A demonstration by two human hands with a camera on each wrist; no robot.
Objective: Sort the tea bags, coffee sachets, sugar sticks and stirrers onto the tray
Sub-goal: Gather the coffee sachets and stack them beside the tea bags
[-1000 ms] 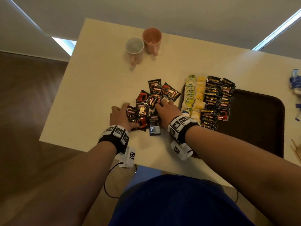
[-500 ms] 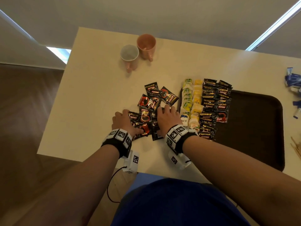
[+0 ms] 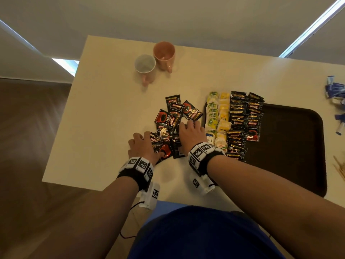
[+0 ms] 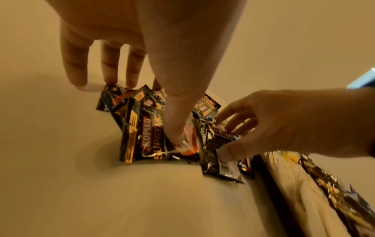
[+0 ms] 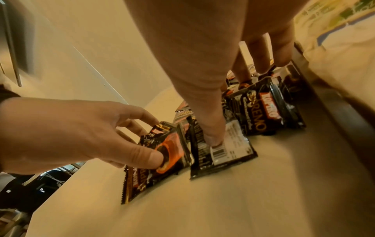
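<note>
A loose pile of black coffee sachets (image 3: 170,118) lies on the table just left of the dark brown tray (image 3: 291,146). My left hand (image 3: 149,143) holds the pile's near left part, thumb pressed on a sachet with an orange cup (image 5: 168,149), fingers curled over the far edge (image 4: 113,83). My right hand (image 3: 186,131) pinches a sachet turned barcode side up (image 5: 225,152), its fingers reaching onto sachets behind it. On the tray's left end lie rows of tea bags (image 3: 217,120) and coffee sachets (image 3: 244,118).
Two pink mugs (image 3: 145,65) (image 3: 164,53) stand at the back of the table. Blue sugar sticks (image 3: 336,90) lie at the far right edge, wooden stirrers (image 3: 339,167) below them. The tray's right part is bare. The table's near edge runs close under my wrists.
Both hands have closed in on each other, bunching the near sachets between them. The head view has shifted slightly.
</note>
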